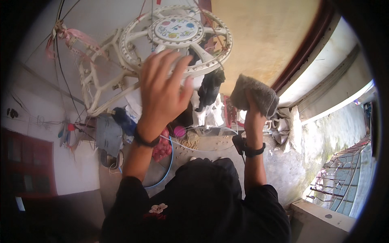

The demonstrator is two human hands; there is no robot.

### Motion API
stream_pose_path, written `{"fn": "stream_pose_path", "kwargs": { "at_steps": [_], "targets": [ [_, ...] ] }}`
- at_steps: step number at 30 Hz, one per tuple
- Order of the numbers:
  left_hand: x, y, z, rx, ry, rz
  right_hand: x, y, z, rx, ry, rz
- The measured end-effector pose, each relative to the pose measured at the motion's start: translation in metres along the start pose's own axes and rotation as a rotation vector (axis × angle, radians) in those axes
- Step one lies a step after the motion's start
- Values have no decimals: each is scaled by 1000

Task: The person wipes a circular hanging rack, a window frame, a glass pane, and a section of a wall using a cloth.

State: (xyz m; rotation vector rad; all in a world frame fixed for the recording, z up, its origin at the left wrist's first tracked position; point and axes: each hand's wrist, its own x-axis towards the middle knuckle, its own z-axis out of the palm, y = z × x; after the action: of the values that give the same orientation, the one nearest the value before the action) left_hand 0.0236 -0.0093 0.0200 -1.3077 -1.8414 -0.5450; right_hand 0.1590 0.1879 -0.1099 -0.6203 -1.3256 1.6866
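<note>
My right hand is raised and grips a folded grey cloth. With its fingers apart and nothing seen in it, my left hand is before the rim of a round white openwork frame, perhaps a hanging drying rack. A disc with painted flowers forms the rack's centre. Whether the left hand touches the rim, I cannot tell. A dark cloth hangs below the rim, close to white bags. Left of the round frame is a white angular frame with pink strips tied near it.
A red mesh sack, a pink round object and a blue hose lie on the floor. Small pale pieces are scattered nearby. Whitish sacks stand against the wall at right. A grey cloth hangs at left.
</note>
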Motion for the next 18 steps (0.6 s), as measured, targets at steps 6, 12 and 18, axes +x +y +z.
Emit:
{"fn": "stream_pose_path", "kwargs": {
  "at_steps": [6, 12, 18],
  "targets": [
    [-16, -29, 37, -84, -39, -129, 22, 22, 14, 330, 96, -1],
    [-38, -57, 21, -543, 60, -192, 24, 59, 1, -177, -299, -199],
    [-39, -54, 18, -688, 32, -198, 12, 76, 35, 238, -450, 55]
  ]
}}
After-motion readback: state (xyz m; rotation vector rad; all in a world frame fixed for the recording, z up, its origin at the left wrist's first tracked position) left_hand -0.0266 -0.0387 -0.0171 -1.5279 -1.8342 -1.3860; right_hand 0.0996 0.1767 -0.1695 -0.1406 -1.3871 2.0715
